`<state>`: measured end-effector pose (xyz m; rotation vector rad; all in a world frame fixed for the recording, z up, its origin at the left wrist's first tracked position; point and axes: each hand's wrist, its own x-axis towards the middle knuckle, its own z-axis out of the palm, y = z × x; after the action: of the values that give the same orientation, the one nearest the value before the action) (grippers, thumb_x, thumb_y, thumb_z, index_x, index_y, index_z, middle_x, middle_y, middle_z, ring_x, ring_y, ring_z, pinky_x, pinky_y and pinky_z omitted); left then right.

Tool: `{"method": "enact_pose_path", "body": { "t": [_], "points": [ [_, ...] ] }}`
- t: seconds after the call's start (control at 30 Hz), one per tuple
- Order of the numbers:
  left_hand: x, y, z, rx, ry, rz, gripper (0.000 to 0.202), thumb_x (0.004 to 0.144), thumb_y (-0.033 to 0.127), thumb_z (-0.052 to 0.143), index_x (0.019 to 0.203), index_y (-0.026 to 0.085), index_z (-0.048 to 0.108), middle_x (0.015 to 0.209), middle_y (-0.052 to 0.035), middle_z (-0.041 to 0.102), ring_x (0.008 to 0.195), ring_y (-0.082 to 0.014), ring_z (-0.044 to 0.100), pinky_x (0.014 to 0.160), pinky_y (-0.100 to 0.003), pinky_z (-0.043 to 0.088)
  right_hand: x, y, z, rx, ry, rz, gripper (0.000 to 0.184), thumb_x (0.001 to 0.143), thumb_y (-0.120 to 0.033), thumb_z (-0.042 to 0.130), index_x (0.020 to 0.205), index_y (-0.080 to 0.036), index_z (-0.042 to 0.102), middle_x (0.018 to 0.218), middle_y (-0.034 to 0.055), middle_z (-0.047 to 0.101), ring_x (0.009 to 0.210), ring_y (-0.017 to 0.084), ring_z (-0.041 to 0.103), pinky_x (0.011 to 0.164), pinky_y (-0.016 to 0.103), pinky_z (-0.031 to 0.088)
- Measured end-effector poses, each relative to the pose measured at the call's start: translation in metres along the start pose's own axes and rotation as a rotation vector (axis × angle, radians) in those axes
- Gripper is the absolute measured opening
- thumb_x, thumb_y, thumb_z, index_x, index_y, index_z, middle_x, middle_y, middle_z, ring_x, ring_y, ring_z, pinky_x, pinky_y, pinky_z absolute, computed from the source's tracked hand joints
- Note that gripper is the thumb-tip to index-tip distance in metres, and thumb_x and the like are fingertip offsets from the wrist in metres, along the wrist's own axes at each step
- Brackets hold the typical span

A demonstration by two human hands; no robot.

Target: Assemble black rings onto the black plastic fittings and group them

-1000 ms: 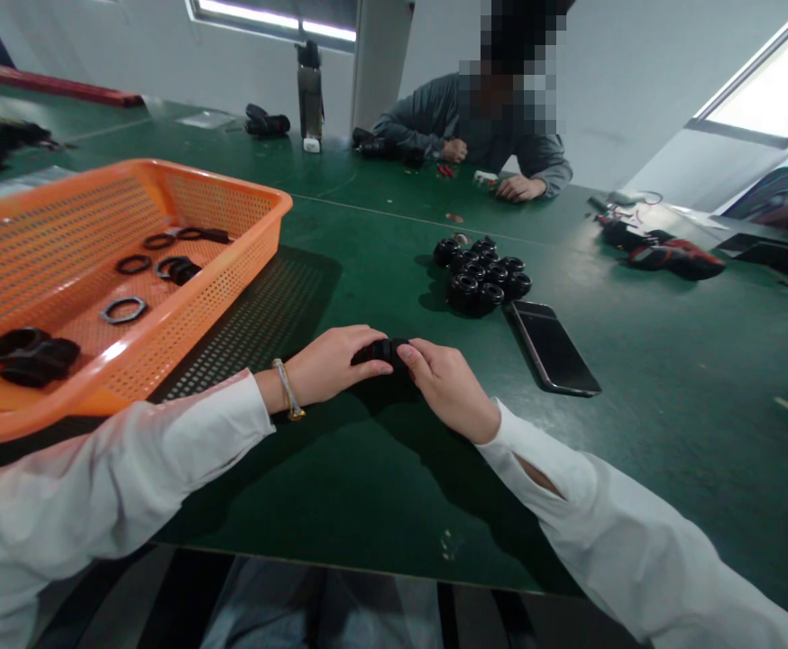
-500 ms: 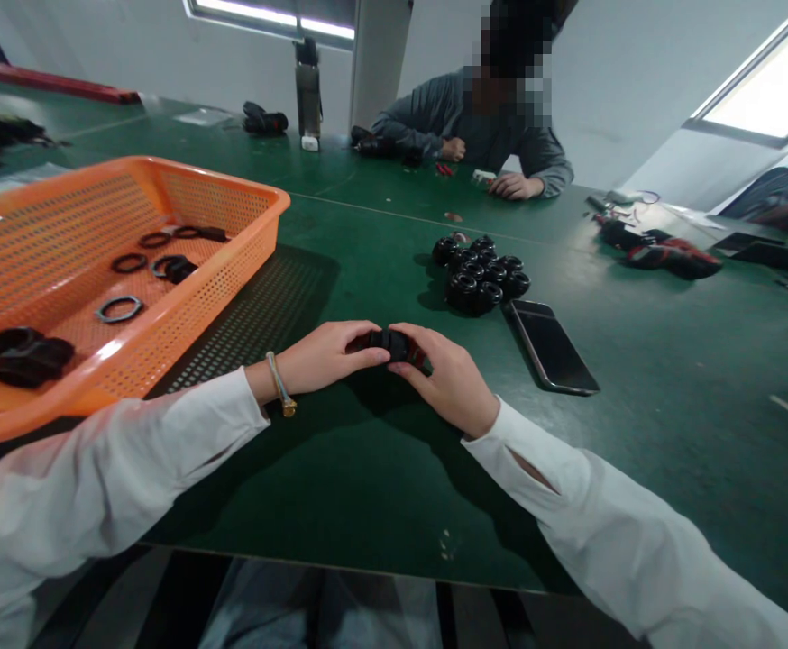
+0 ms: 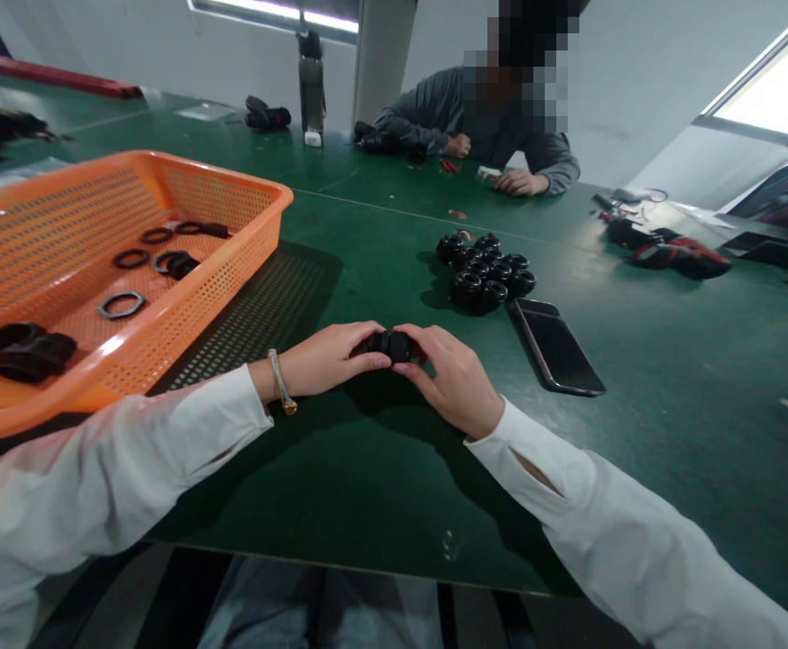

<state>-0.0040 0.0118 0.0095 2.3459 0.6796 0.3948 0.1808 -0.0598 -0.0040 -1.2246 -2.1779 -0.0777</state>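
My left hand [image 3: 330,359] and my right hand [image 3: 453,377] meet just above the green table [image 3: 367,469], both pinched on one small black round fitting [image 3: 392,345] held between their fingertips. Most of the fitting is covered by my fingers. A cluster of several similar black fittings [image 3: 485,272] lies farther back on the table, to the right of my hands. To my left stands an orange mesh basket [image 3: 232,270] with black rings [image 3: 157,251], a grey hexagonal nut [image 3: 122,305] and more black parts [image 3: 25,350] in it.
A dark phone [image 3: 556,345] lies flat beside the cluster. A person in a grey top [image 3: 495,135] sits across the table with both hands on it. A bottle [image 3: 311,83], dark tools [image 3: 267,115] and a red-black tool [image 3: 671,252] lie farther back.
My hands have stayed together on the fitting, my fingers have shifted around it, so more of it shows between my fingertips. The view has drifted slightly.
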Motion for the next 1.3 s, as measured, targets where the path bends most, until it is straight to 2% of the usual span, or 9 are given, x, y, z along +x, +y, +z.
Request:
{"method": "enact_pose_path", "body": {
  "t": [0.23, 0.43, 0.63, 0.9, 1.03, 1.13, 1.2, 1.27, 1.3],
  "points": [
    [-0.002, -0.002, 0.003, -0.015, 0.034, 0.044, 0.025, 0.086, 0.033, 0.049, 0.1, 0.013, 0.054, 0.093, -0.0057, 0.06, 0.084, -0.0185, 0.056, 0.077, -0.029, 0.043, 0.0, -0.004, 0.002, 0.128, -0.038, 0.13, 0.025, 0.089, -0.029, 0.047, 0.107, -0.015, 0.055, 0.096, 0.0103, 0.069, 0.084, 0.022, 0.063, 0.075, 0.034, 0.05],
    [-0.001, -0.002, 0.005, 0.012, 0.076, 0.082, 0.025, 0.086, 0.032, 0.052, 0.1, 0.011, 0.054, 0.092, -0.0062, 0.057, 0.085, -0.0184, 0.054, 0.078, -0.029, 0.043, 0.003, -0.012, -0.001, 0.24, -0.08, 0.314, 0.026, 0.085, -0.026, 0.046, 0.106, -0.014, 0.057, 0.092, 0.009, 0.069, 0.079, 0.02, 0.062, 0.071, 0.031, 0.048],
    [0.0, -0.001, 0.007, 0.059, 0.099, 0.075, 0.021, 0.085, 0.028, 0.056, 0.1, 0.014, 0.053, 0.093, -0.0047, 0.055, 0.085, -0.0177, 0.054, 0.078, -0.03, 0.044, 0.005, -0.017, 0.0, 0.363, -0.085, 0.494, 0.028, 0.085, -0.031, 0.043, 0.1, -0.013, 0.059, 0.076, 0.0054, 0.065, 0.066, 0.016, 0.058, 0.062, 0.028, 0.043],
    [0.0, 0.001, 0.007, 0.114, 0.087, 0.051, 0.021, 0.084, 0.027, 0.057, 0.101, 0.015, 0.052, 0.097, -0.0054, 0.055, 0.09, -0.0191, 0.054, 0.08, -0.031, 0.045, 0.01, -0.02, -0.004, 0.496, -0.143, 0.641, 0.028, 0.086, -0.038, 0.041, 0.078, -0.015, 0.057, 0.06, -0.0004, 0.053, 0.055, 0.012, 0.049, 0.055, 0.025, 0.038],
    [0.001, 0.002, 0.008, 0.111, 0.095, 0.051, 0.021, 0.084, 0.029, 0.056, 0.1, 0.016, 0.052, 0.099, -0.0062, 0.056, 0.09, -0.0193, 0.055, 0.08, -0.031, 0.045, 0.011, -0.021, -0.003, 0.538, -0.15, 0.668, 0.029, 0.087, -0.038, 0.04, 0.077, -0.016, 0.056, 0.057, -0.0019, 0.051, 0.053, 0.011, 0.049, 0.053, 0.024, 0.037],
    [0.002, 0.005, 0.007, 0.099, 0.064, -0.001, 0.021, 0.085, 0.031, 0.053, 0.098, 0.015, 0.052, 0.095, -0.0068, 0.058, 0.086, -0.0197, 0.055, 0.077, -0.031, 0.044, 0.009, -0.017, 0.0, 0.537, -0.107, 0.636, 0.032, 0.089, -0.041, 0.037, 0.082, -0.016, 0.057, 0.061, -0.0008, 0.054, 0.057, 0.012, 0.052, 0.054, 0.024, 0.038],
    [0.003, 0.007, 0.005, 0.094, 0.026, -0.05, 0.02, 0.087, 0.033, 0.048, 0.093, 0.015, 0.052, 0.09, -0.0063, 0.058, 0.082, -0.02, 0.055, 0.075, -0.032, 0.043, 0.007, -0.013, 0.001, 0.51, -0.076, 0.564, 0.03, 0.089, -0.04, 0.04, 0.096, -0.016, 0.057, 0.068, 0.0001, 0.058, 0.062, 0.013, 0.055, 0.058, 0.025, 0.042],
    [0.003, 0.008, 0.003, 0.077, 0.002, -0.082, 0.022, 0.089, 0.036, 0.042, 0.088, 0.015, 0.051, 0.085, -0.0052, 0.058, 0.079, -0.0198, 0.055, 0.073, -0.031, 0.042, 0.006, -0.009, 0.0, 0.491, -0.071, 0.475, 0.036, 0.086, -0.037, 0.047, 0.116, -0.017, 0.05, 0.075, 0.0002, 0.061, 0.063, 0.013, 0.057, 0.06, 0.026, 0.045],
    [0.002, 0.009, 0.002, 0.057, -0.001, -0.087, 0.024, 0.09, 0.037, 0.039, 0.087, 0.015, 0.051, 0.083, -0.0048, 0.058, 0.078, -0.0195, 0.055, 0.072, -0.031, 0.042, 0.005, -0.007, -0.001, 0.461, -0.083, 0.423, 0.039, 0.084, -0.035, 0.051, 0.119, -0.017, 0.048, 0.081, 0.0018, 0.063, 0.067, 0.014, 0.059, 0.062, 0.027, 0.047]
  ]
}}
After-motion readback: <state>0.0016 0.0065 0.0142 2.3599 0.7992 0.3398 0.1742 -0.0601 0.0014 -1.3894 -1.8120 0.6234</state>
